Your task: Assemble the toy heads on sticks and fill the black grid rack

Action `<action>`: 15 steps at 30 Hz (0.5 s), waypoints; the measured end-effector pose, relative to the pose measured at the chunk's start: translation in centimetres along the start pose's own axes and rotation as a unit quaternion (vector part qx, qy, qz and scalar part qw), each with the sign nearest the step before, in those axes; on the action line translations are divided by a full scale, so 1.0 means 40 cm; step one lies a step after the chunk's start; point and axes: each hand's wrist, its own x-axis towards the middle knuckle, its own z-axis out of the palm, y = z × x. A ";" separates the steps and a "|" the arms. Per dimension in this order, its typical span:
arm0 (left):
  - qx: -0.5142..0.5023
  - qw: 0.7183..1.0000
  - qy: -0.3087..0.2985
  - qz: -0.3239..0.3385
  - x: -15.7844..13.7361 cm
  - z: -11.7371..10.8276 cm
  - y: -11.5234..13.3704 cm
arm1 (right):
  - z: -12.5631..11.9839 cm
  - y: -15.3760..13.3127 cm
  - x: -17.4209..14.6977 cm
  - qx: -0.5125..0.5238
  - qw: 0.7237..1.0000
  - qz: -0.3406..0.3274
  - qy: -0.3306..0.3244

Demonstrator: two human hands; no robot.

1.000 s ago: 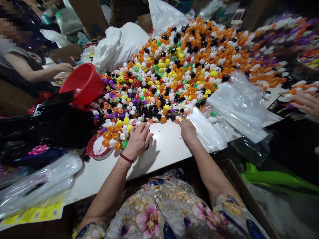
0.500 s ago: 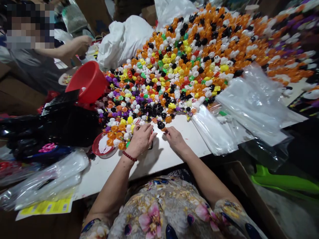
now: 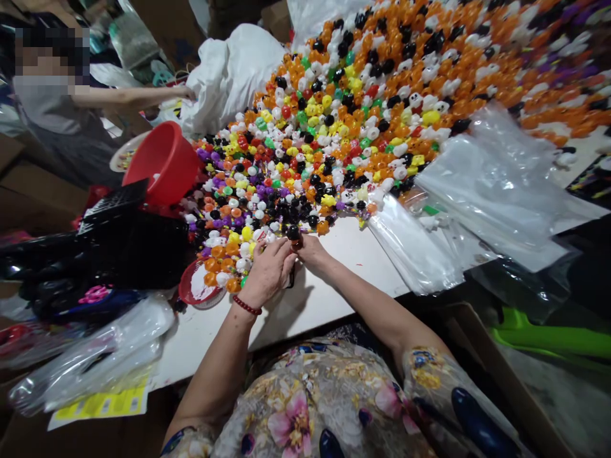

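Observation:
A small black-and-orange plastic figure (image 3: 293,235) stands upright in the fingers of my right hand (image 3: 312,250), just above the white table. My left hand (image 3: 268,270), wearing a red bead bracelet (image 3: 247,305), is beside it with fingers curled and thumb close to the figure. What lies under those fingers is hidden, though a small dark object (image 3: 291,278) shows behind the thumb. Left of that hand, orange, white and yellow figures (image 3: 217,252) lie against a red basket (image 3: 188,292) with white contents. A large pile of small coloured figures (image 3: 310,133) spreads out beyond both hands.
Clear plastic bags (image 3: 415,248) lie at the right, with more bags (image 3: 496,184) behind. A red basin (image 3: 165,162) and black plastic (image 3: 128,238) sit at the left. Beyond them, a co-worker (image 3: 62,121) reaches an arm toward a white sack (image 3: 233,76).
My right hand has moved left with the black-and-orange figure, bringing it up to my left hand. The co-worker's arm has stretched farther right. The camera view has shifted slightly.

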 end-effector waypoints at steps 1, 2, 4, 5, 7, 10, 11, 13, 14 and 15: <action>0.000 1.000 0.001 0.001 -0.001 0.000 0.000 | 0.000 0.002 0.005 -0.003 1.000 -0.006 -0.007; 0.000 1.000 0.002 0.002 -0.002 0.000 -0.001 | 0.000 0.004 0.010 -0.007 1.000 -0.014 -0.015; 0.001 1.000 0.007 0.005 -0.003 0.001 -0.003 | -0.003 0.008 0.017 -0.014 0.999 -0.030 -0.029; 0.002 1.000 0.009 0.007 -0.004 0.003 -0.004 | -0.005 0.009 0.020 -0.017 0.999 -0.038 -0.034; 0.003 1.000 0.017 0.012 -0.005 0.007 -0.007 | -0.008 0.013 0.024 -0.022 0.998 -0.049 -0.042; 0.000 0.998 0.050 0.025 -0.007 0.005 -0.005 | -0.007 0.018 0.022 -0.031 0.997 -0.052 -0.044; -0.003 0.997 0.072 0.033 -0.010 0.000 -0.001 | -0.005 0.019 0.019 -0.033 0.997 -0.050 -0.042; -0.016 0.990 0.127 0.057 -0.025 -0.017 0.014 | 0.000 0.016 0.008 -0.039 0.998 -0.045 -0.036; -0.027 0.985 0.155 0.076 -0.039 -0.027 0.024 | 0.003 0.013 0.002 -0.041 0.998 -0.044 -0.033; -0.042 0.978 0.179 0.098 -0.057 -0.036 0.037 | 0.005 0.009 -0.004 -0.042 0.998 -0.043 -0.029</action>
